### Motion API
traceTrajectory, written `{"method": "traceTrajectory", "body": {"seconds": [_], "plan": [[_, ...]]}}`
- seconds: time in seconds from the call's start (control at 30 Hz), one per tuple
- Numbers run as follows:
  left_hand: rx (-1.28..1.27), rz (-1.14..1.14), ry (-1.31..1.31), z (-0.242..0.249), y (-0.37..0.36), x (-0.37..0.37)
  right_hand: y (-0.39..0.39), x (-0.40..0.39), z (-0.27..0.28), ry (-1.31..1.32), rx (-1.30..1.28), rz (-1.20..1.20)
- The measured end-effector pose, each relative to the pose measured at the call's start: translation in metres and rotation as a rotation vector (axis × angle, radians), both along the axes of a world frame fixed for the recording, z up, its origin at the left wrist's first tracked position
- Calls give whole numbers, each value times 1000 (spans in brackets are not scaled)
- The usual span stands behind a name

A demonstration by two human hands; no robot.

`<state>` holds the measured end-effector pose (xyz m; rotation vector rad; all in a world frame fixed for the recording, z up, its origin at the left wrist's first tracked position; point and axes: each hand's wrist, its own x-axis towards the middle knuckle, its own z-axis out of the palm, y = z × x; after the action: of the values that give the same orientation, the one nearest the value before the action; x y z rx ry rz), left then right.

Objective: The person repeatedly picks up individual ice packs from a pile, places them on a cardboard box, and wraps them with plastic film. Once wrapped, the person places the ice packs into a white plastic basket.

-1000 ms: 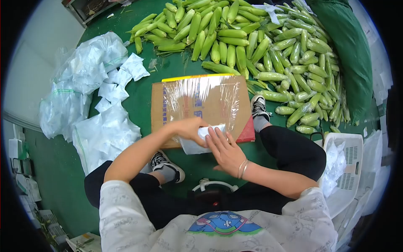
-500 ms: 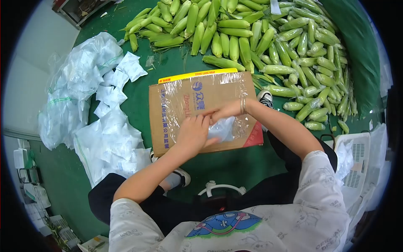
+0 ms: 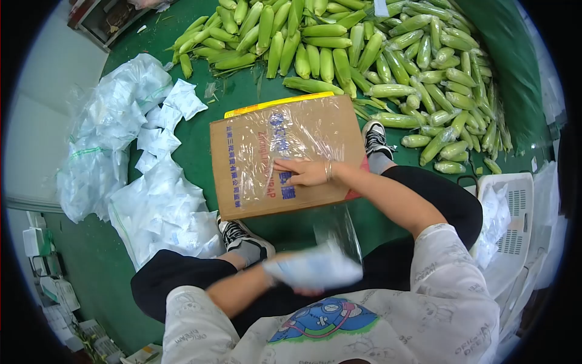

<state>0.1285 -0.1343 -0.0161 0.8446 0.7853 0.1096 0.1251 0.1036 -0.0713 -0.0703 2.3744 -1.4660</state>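
A cardboard box (image 3: 248, 176) with blue and red print lies between my feet, clear plastic film (image 3: 303, 130) spread over its top. My right hand (image 3: 305, 173) rests on that film, palm down, fingers stretched out. Close to my body, my left hand (image 3: 309, 292) holds a white and blue ice pack (image 3: 324, 267), smeared by motion; most of the hand is hidden behind it. A clear strip of film hangs between the box's near edge and the ice pack.
Green corn (image 3: 291, 36) is heaped beyond the box, with wrapped cobs (image 3: 448, 79) at right. Bags of white packets (image 3: 163, 206) lie on the left. A white plastic basket (image 3: 515, 212) stands at right, and a yellow-edged box (image 3: 273, 104) shows behind the cardboard one.
My left hand has pulled back from the box toward my body with the ice pack. My right hand has shifted slightly left and flattened on the film.
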Motion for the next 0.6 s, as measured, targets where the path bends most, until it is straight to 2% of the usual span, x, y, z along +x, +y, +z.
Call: {"method": "traceTrajectory", "body": {"seconds": [0.03,0.07,0.1,0.13,0.17,0.2,0.23,0.27,0.3,0.33,0.37,0.43,0.47,0.5,0.53,0.57,0.6], "plan": [[291,42,-229,-29,-38,24,-9,7,-2,30,239,-53],[-20,-94,-169,-34,-42,45,-17,20,10,29,250,-48],[-326,-228,-97,-34,-40,59,-25,31,32,7,94,-151],[-350,46,-106,-28,-53,60,-33,40,49,-11,-67,-256],[-344,336,-129,-83,-77,68,-41,57,54,-6,-66,-258],[-509,311,-537,-117,-69,51,-46,83,57,-29,-484,-249],[-665,274,-952,-130,-57,36,-55,105,62,-57,-902,-234],[-1331,717,-1086,-106,-52,39,-72,123,75,3,-778,-433],[-1071,1018,-803,-47,-23,21,-87,138,86,63,-648,-629],[-743,960,-680,-62,-11,13,-93,139,61,204,-225,-955],[-634,906,-983,-37,-8,5,-94,144,75,83,-302,-1228],[-114,1442,-363,41,-5,27,-83,144,33,184,-454,-1578],[-101,1435,-360,40,-1,35,-83,141,30,199,-455,-1580],[263,1474,223,33,-1,43,-90,134,29,244,-129,-1567],[620,1411,811,24,-4,47,-100,126,28,280,194,-1526],[629,1414,817,7,-1,41,-118,122,60,219,222,-1463],[636,1613,738,-16,11,30,-137,119,100,170,255,-1399]]}}
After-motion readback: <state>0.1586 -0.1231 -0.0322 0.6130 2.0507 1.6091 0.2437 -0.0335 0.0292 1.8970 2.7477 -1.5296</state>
